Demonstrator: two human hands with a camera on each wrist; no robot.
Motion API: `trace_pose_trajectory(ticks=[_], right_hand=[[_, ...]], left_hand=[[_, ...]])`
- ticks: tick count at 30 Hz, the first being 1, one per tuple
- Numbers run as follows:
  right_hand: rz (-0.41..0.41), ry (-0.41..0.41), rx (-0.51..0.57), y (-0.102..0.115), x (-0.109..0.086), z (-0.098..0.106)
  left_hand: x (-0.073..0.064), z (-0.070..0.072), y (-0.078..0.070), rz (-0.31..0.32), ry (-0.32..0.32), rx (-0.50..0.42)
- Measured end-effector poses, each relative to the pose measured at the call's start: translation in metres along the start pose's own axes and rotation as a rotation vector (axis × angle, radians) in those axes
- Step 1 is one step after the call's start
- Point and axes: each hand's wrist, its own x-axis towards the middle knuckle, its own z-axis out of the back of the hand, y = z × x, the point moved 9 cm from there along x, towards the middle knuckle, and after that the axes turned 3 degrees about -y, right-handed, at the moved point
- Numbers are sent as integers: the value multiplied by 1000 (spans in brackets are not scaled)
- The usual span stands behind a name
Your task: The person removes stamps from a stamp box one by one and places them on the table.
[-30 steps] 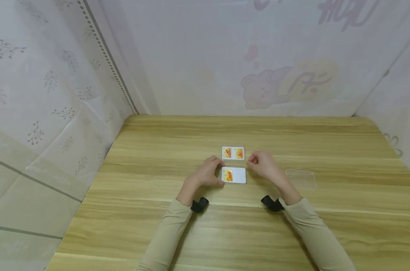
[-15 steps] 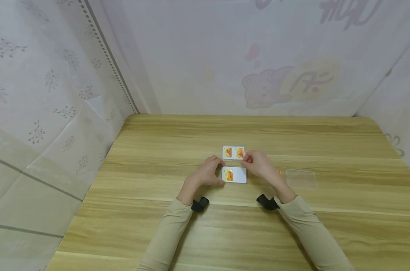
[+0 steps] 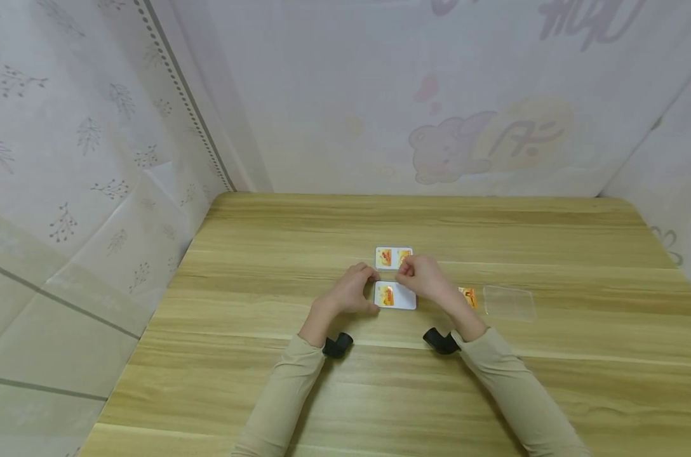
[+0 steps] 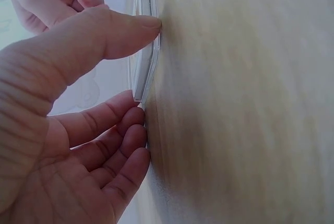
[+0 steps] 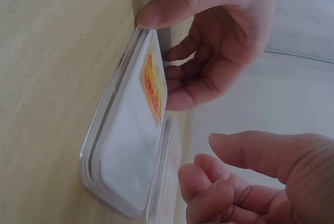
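A clear plastic card case [image 5: 91, 151] holds a white card [image 3: 403, 296] with an orange-and-yellow picture on its left half. My left hand [image 3: 350, 291] grips the case's left end, thumb [image 4: 141, 23] at the near edge and fingertips at the far edge. Over the case's right half hovers my right hand [image 3: 428, 278], its fingers loosely bent and thumb apart from them, with nothing visible between. Just beyond lies a second cased card [image 3: 385, 258] with two orange pictures, partly covered by the right hand in the head view.
A small orange picture piece [image 3: 468, 296] lies beside the right forearm. Right of it rests a clear plastic cover [image 3: 509, 303]. Black wrist mounts [image 3: 338, 345] jut inward from both sleeves. The wooden table [image 3: 300, 222] meets patterned curtains at its back and left.
My right hand has moved left, from beside the cards to over the near case's right half. This uncovered the orange picture piece by the forearm. The left hand has stayed in place.
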Motion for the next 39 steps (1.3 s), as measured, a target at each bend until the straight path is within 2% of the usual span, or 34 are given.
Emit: trace_pose_trajectory(ticks=[16, 25, 32, 39], right_hand=[[-9, 49, -31, 6, 5, -15], [-38, 116, 10, 7, 6, -25], [-36, 112, -47, 6, 8, -28], [-30, 98, -67, 5, 9, -28]], left_hand=[[0, -1, 0, -3, -1, 7], [1, -1, 1, -3, 3, 14], [1, 1, -3, -41, -17, 23], [1, 2, -4, -39, -18, 22]])
